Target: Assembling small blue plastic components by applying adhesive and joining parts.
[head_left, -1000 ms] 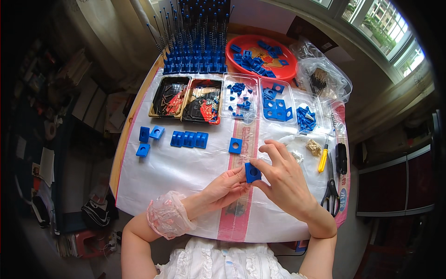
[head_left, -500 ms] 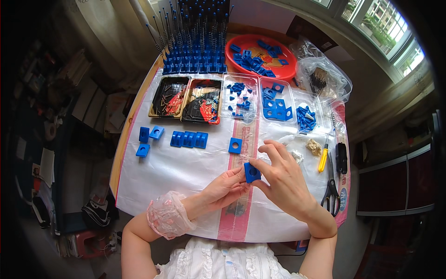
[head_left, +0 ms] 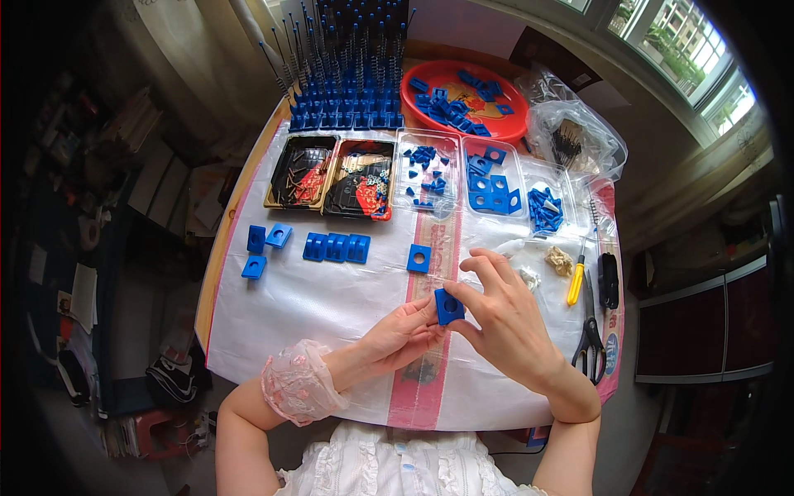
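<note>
Between my two hands is a blue plastic block with a round hole [head_left: 449, 307], held up over the pink stripe of the table cover. My left hand [head_left: 403, 335] is closed on its left and lower side, partly behind it. The thumb and forefinger of my right hand [head_left: 506, 318] grip its right edge and top corner, with the other fingers raised. Just beyond lies a flat blue square plate with a hole [head_left: 419, 259]. Left of that stands a row of blue blocks [head_left: 336, 248], and farther left are several loose blue pieces [head_left: 279, 236].
Black trays of small metal parts [head_left: 302, 175] and clear boxes of blue parts [head_left: 494, 190] line the back. Behind them stand upright spring rods [head_left: 347, 91] and a red basin [head_left: 517, 122]. A yellow-handled screwdriver [head_left: 575, 285] and black-handled scissors [head_left: 590, 347] lie at right.
</note>
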{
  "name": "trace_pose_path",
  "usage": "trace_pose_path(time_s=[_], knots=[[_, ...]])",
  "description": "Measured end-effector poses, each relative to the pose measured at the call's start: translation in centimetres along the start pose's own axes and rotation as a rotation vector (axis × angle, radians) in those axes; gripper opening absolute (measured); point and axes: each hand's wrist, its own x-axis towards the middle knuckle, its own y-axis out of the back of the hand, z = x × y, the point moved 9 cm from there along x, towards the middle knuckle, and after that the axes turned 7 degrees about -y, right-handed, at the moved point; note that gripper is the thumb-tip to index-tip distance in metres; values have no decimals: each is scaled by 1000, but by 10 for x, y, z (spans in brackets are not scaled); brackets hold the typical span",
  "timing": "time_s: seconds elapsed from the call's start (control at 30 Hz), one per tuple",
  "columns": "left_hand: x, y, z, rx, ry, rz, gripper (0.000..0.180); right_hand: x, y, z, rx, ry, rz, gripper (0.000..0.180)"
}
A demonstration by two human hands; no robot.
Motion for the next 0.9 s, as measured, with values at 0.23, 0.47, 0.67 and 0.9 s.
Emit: trace_pose_path(time_s=[0.23, 0.47, 0.67, 0.9], knots=[[0, 1, 0, -2, 1, -12, 32, 0, 0, 1, 8, -2, -4, 46], [0, 0, 0, -2, 3, -8, 32, 0, -1, 1, -4, 1, 8, 45], [0, 2, 1, 5, -2, -2, 31, 0, -1, -1, -17, 12, 22, 45], [-1, 1, 1, -4, 3, -22, 29, 1, 1, -1, -8, 14, 36, 45]])
